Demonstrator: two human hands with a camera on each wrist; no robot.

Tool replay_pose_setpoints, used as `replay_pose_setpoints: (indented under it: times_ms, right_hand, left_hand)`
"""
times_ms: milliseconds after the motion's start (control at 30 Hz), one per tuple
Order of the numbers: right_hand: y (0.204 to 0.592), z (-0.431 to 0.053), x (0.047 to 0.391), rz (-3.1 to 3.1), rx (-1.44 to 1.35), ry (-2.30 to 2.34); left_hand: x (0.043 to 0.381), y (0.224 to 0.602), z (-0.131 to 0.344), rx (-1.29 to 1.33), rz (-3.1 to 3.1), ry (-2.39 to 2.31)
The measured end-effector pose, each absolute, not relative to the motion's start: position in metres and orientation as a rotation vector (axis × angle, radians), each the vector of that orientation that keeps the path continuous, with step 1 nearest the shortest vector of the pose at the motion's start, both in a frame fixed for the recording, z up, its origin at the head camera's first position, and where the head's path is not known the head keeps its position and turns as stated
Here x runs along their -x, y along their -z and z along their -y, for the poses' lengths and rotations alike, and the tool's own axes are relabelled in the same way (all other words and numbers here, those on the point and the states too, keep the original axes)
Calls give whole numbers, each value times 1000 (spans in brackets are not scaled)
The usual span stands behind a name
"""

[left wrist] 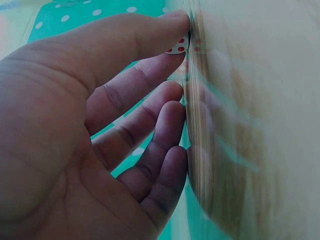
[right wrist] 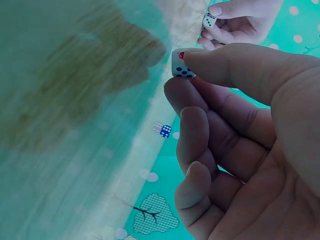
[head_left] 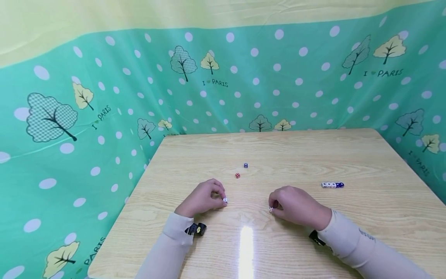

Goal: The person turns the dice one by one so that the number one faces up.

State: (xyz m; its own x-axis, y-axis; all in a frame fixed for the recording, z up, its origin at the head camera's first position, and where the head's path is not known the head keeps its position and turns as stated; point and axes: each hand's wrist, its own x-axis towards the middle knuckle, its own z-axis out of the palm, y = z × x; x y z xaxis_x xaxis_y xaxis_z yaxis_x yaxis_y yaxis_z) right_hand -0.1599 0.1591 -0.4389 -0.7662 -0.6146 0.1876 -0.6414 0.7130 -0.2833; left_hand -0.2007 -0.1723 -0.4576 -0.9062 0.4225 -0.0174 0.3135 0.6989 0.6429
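My left hand [head_left: 203,198] rests at the table and pinches a white die [head_left: 225,200] between thumb and forefinger. Red dots show on that die [left wrist: 178,47] in the left wrist view, and the other fingertips lie along the tabletop. Across from it, my right hand [head_left: 296,205] pinches another white die [head_left: 270,209]. In the right wrist view this die [right wrist: 181,65] has a red dot on one face and blue dots on another. Beyond the hands lie a red die [head_left: 237,175] and a blue die [head_left: 245,165], a little apart.
To the right of my right hand, a row of white and blue dice [head_left: 332,185] lies on the wooden table [head_left: 296,155]. A green dotted curtain [head_left: 216,93] hangs behind the table and along its sides. Light glares on the near part of the tabletop.
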Motion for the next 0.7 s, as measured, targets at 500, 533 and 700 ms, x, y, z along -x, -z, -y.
replay_pose_setpoints:
  times_ms: [500,533,700]
  right_hand:
    - [439,-161,162,2906,-1004,-530]
    - [438,-162,162,2908,-998,-529]
    - [439,-161,161,2890,-1013,-506]
  left_hand:
    - [200,458,173,-577,-2743,-994]
    - [200,459,173,-578,-2744,-992]
    - [201,459,173,-590,-2742,-982]
